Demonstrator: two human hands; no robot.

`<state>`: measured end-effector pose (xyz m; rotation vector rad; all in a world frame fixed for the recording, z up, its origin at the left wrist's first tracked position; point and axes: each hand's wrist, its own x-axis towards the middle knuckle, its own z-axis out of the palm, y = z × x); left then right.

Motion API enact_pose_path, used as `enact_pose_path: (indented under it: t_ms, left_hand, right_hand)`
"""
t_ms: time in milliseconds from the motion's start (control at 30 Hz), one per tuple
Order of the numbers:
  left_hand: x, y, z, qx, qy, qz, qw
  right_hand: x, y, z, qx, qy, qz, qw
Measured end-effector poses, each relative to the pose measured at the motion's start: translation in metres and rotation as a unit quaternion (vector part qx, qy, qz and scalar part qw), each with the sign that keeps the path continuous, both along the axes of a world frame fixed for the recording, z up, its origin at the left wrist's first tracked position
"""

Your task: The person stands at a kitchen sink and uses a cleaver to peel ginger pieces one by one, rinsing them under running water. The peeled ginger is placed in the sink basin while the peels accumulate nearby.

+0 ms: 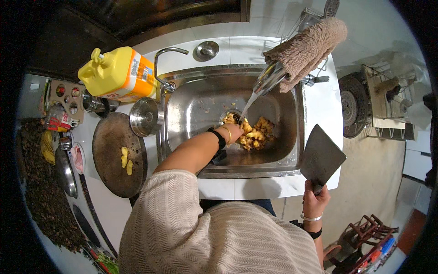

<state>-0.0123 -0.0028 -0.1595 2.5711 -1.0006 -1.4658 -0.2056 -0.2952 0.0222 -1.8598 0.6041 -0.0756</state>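
Note:
My left hand reaches down into the stainless steel sink, its fingers touching knobbly ginger root piled right of the drain. The back of the hand hides whether a piece is gripped. A stream of water falls from the metal faucet close to those fingers. More ginger lies at the drain. Over the counter's right edge, my right hand grips the handle of a cleaver, its broad blade pointing away from me. Several peeled ginger pieces rest on the round wooden chopping board at left.
A brown towel wraps the faucet. Behind the sink's left corner stand a yellow jug and a thin curved tap. A metal lid leans between board and sink. A wooden chair stands low at right.

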Motion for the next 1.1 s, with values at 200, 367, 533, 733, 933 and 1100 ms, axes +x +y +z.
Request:
enact_pose_path:
  t_ms: [200,367,533,733,933,1100]
  left_hand:
    - [0.008,0.001,0.04,-0.253,0.001,0.452,0.855]
    - [-0.003,-0.008,0.085,-0.471,0.26,0.685,0.491]
    - [-0.01,-0.016,0.11,-0.506,0.3,0.736,0.336]
    - [-0.005,-0.014,0.127,-0.574,0.318,0.714,0.242]
    - [0.011,-0.031,0.13,-0.57,0.267,0.733,0.259]
    - [-0.004,-0.034,0.131,-0.585,0.3,0.688,0.308]
  right_hand:
    - [0.015,0.016,-0.005,0.06,0.038,0.062,0.996]
    - [0.043,0.041,-0.005,0.125,0.09,0.162,0.975]
    - [0.059,0.054,-0.009,0.185,0.106,0.161,0.964]
    - [0.067,0.039,-0.005,0.196,0.083,0.112,0.971]
    - [0.08,0.031,0.007,0.263,0.068,0.151,0.951]
    - [0.082,0.046,0.006,0.28,0.135,0.236,0.921]
